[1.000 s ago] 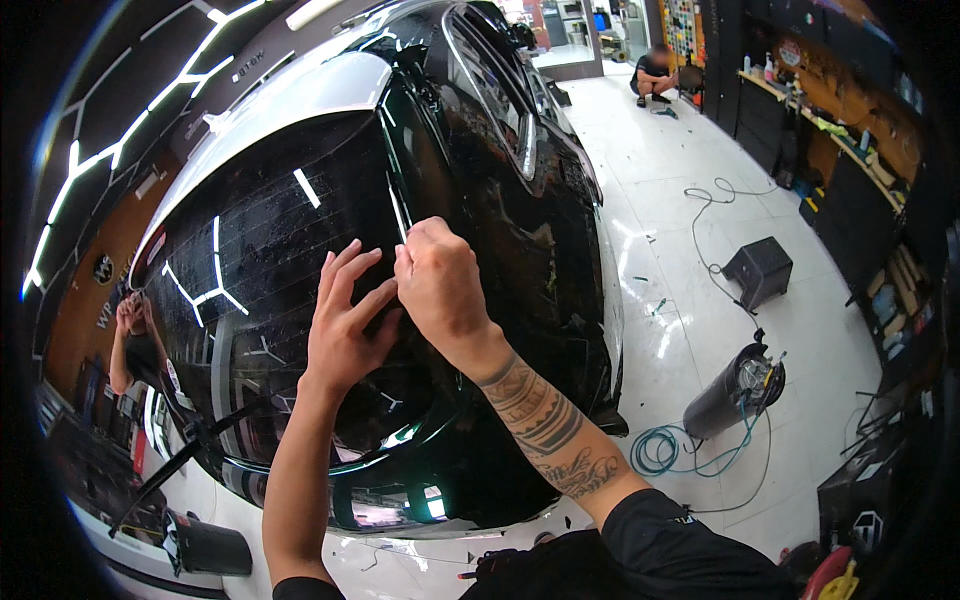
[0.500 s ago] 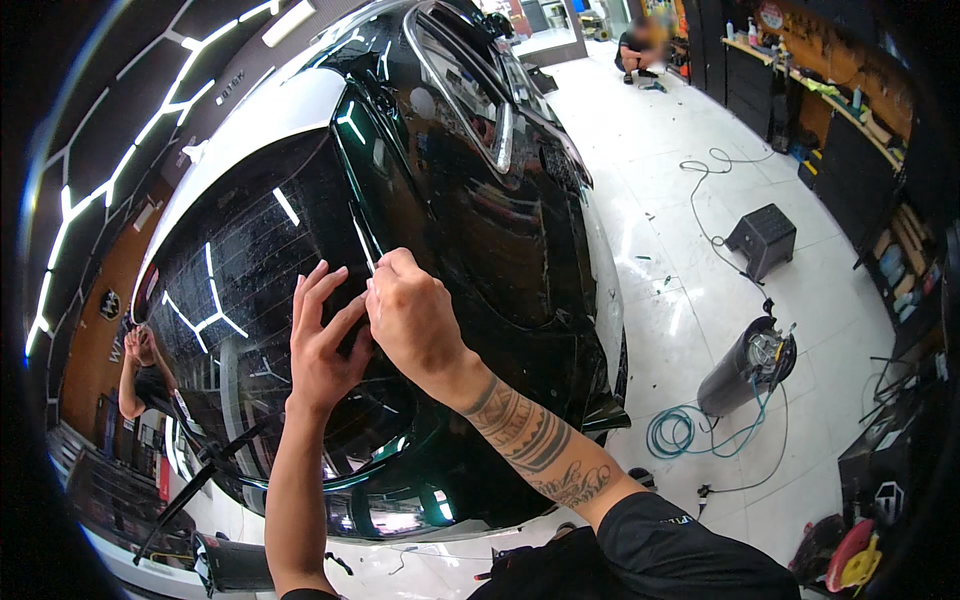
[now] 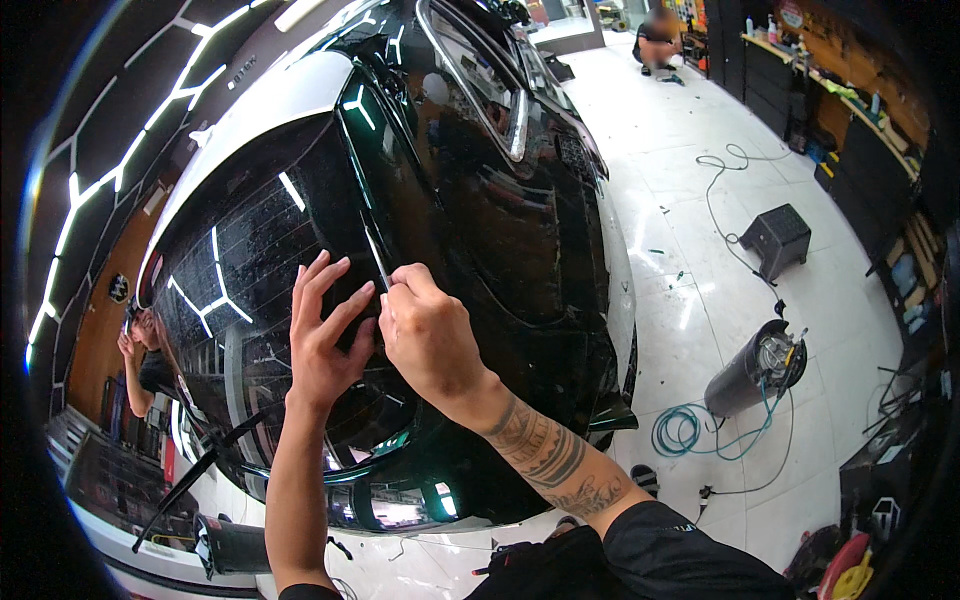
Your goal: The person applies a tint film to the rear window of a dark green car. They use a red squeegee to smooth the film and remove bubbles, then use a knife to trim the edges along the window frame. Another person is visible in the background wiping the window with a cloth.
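Observation:
I am at the rear of a glossy black car (image 3: 530, 380), over its rear window (image 3: 240, 250), which has droplets on it. My left hand (image 3: 325, 335) has its fingers spread at the glass near the window's right edge, empty. Just right of it, my right hand (image 3: 430, 330) is closed on a thin silvery object (image 3: 376, 250) lying along that edge; my fingers hide its lower part, and I cannot make out exactly what it is. A rear wiper (image 3: 180, 475) sticks out at the lower left.
A person (image 3: 655, 50) squats far back right. On the floor at right stand a black stool (image 3: 775, 245) and a cylindrical tank (image 3: 740, 380) with coiled blue hose (image 3: 675, 430) and cables. A shelved bench (image 3: 830, 90) lines the right wall; a dark bin (image 3: 240, 550) is lower left.
My right hand has moved down along the window edge, still closed on the silvery object. My left hand stays spread beside it, shifted slightly downward. The view has shifted.

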### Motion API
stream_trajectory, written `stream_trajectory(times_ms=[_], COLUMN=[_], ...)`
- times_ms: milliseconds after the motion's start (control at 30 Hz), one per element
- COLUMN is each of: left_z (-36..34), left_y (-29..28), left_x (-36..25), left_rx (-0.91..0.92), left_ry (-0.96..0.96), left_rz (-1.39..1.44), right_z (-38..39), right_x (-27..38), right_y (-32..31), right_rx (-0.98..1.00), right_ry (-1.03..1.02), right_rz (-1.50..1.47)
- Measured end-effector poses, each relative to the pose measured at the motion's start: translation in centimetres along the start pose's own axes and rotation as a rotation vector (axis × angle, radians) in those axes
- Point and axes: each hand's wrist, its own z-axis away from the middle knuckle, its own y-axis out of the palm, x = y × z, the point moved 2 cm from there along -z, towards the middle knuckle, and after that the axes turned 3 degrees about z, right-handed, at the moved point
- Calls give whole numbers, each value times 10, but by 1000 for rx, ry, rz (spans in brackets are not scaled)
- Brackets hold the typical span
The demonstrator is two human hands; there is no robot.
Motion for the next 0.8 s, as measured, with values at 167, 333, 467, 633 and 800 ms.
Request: stream_trajectory(times_ms=[167, 333, 467, 633, 800], left_z=[-1, 0, 0, 1, 1], left_y=[0, -2, -2, -2, 0], left_x=[-3, 1, 2, 1, 3], left_rx=[6, -15, -13, -22, -33], left_ry=[-10, 20, 3, -12, -4], left_rz=[11, 14, 70, 78, 95], right_z=[8, 5, -12, -12, -4], right_x=[0, -1, -8, -5, -14], right_y=[-6, -19, -40, -43, -38], right_rx=[14, 8, 124, 222, 196], right_ry=[22, 44, 112, 258, 210], right_rz=[-16, -60, -119, -179, -209])
